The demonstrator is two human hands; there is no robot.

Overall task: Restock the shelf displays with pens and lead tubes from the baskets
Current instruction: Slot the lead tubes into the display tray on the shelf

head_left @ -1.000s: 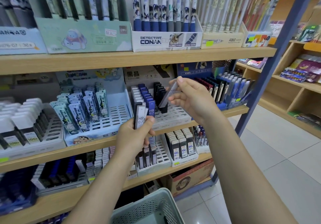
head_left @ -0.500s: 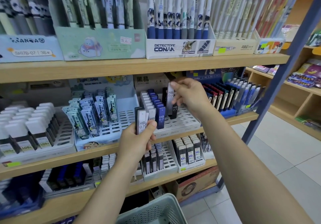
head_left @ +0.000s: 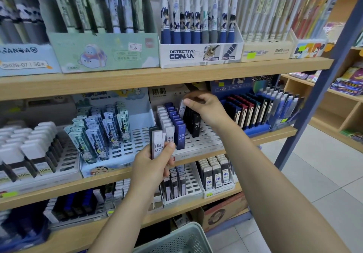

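My left hand (head_left: 152,164) grips a small bundle of HB 0.7 lead tubes (head_left: 156,144), white and black, upright in front of the middle shelf. My right hand (head_left: 206,107) pinches the top of a white HB 0.7 lead tube (head_left: 182,109) standing at the back of a white slotted display tray (head_left: 204,140). That tray holds rows of white, blue and black lead tubes (head_left: 179,129). A pale mesh basket (head_left: 176,241) shows at the bottom edge.
Pen boxes (head_left: 198,53) fill the upper shelf. Other lead tube trays (head_left: 98,133) stand left and right on the middle shelf and on the lower shelf (head_left: 216,176). A cardboard box (head_left: 222,211) sits on the floor. A blue shelf post (head_left: 318,87) rises at right.
My right hand moved its white tube down and back into the rear of the white tray. My left hand stayed in front of the shelf with its bundle.
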